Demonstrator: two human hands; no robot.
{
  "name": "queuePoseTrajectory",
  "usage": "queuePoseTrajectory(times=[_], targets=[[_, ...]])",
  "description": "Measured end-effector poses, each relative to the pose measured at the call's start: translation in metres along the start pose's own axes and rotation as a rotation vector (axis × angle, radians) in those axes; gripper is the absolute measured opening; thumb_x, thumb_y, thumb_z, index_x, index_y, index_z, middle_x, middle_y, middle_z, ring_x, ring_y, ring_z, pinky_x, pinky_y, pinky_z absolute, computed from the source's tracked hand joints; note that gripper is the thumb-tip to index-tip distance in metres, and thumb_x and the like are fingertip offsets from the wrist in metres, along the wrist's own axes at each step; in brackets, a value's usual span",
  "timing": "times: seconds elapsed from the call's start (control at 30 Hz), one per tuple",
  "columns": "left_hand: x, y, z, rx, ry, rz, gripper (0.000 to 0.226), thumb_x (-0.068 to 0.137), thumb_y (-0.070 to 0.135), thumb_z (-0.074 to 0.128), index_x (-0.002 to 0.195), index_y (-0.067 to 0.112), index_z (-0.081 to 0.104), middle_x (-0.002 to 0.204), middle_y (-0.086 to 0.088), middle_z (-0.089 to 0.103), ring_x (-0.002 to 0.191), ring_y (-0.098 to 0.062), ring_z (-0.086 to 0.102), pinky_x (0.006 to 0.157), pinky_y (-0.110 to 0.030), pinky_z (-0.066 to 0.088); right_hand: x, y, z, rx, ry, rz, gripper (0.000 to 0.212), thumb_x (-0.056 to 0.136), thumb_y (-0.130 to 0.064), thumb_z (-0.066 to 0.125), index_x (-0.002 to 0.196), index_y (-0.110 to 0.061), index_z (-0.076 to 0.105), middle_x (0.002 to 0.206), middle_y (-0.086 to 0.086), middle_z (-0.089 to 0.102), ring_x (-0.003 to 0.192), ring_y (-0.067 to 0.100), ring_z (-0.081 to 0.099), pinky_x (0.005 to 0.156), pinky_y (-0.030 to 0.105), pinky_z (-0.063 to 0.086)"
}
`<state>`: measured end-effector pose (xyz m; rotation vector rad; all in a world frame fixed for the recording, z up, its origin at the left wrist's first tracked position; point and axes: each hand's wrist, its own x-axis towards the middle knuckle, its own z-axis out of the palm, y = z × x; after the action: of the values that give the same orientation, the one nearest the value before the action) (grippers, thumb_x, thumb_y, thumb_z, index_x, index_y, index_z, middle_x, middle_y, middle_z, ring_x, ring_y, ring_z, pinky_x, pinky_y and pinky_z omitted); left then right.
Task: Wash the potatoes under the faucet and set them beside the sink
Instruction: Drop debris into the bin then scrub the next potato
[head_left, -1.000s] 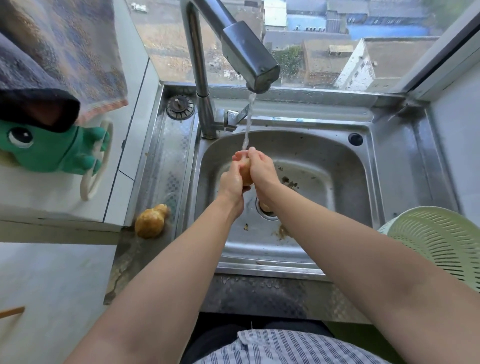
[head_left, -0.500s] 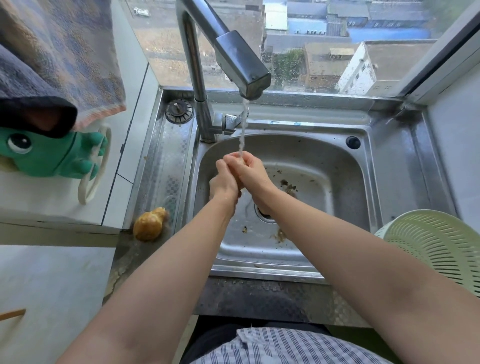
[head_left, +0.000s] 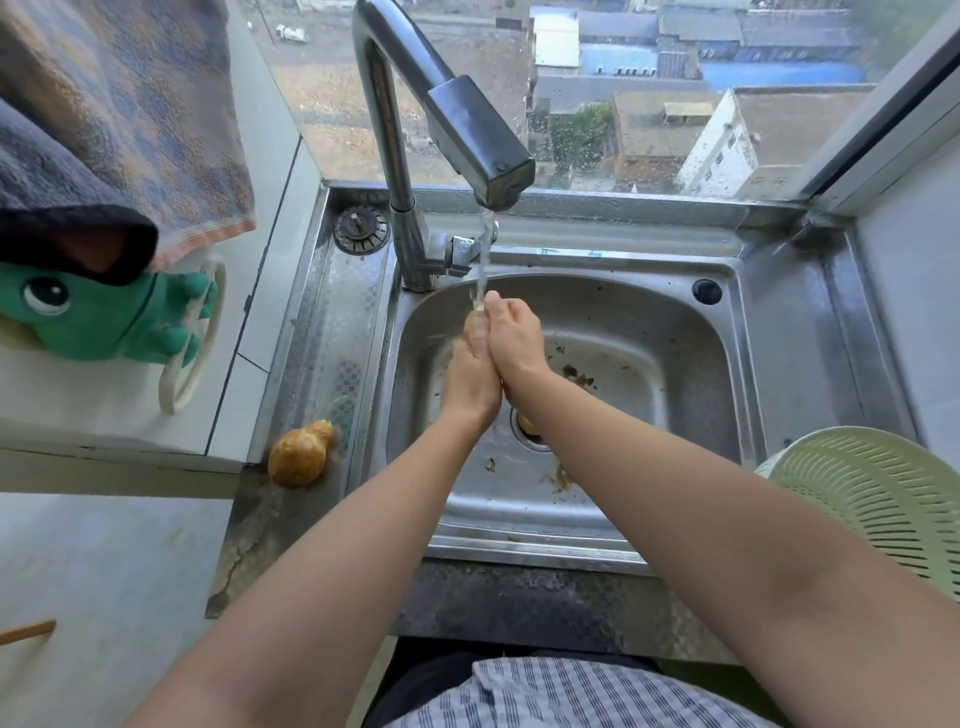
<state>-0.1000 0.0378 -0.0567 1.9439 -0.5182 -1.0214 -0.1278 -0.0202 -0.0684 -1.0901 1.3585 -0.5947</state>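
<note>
Flanking the sink: washed potato left, colander right.

My steel sink unit carries everything here. On its left drainboard, at 9 o'clock from the basin, 1 potato lies near the front edge. At 11 o'clock sits a drain strainer plug. A green colander rests at 3 o'clock.

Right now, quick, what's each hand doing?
Left hand: closed on the potato under the water.
Right hand: closed on the same potato.
</note>
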Motion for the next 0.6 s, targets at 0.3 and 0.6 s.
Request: queuePoseTrajectory(times=[0.3,0.6], targets=[[0.020,-0.009,-0.013,0.253,0.023,-0.271,0.075,0.098,0.052,0.009,0.102,0.006,0.068,0.112,-0.016,0.067,0.112,-0.035,0.055,0.106,-0.047,0.038,-0.004,0.008,-0.011,0.046,-0.127,-0.006,0.017,0.090,-0.031,0.054,0.090,-0.018,0.065,0.101,0.011,0.063,0.093,0.026,0.059,0.073,0.038,0.052],[0.011,0.002,-0.013,-0.280,-0.046,-0.123,0.037,0.097,0.047,0.040,0.112,0.016,0.057,0.113,-0.010,0.059,0.102,-0.026,0.057,0.086,-0.039,0.050,-0.013,-0.007,-0.020,0.002,-0.295,0.356,0.062,0.096,-0.060,0.027,0.108,-0.008,0.058,0.083,0.011,0.066,0.065,0.019,0.062,0.053,0.027,0.051]])
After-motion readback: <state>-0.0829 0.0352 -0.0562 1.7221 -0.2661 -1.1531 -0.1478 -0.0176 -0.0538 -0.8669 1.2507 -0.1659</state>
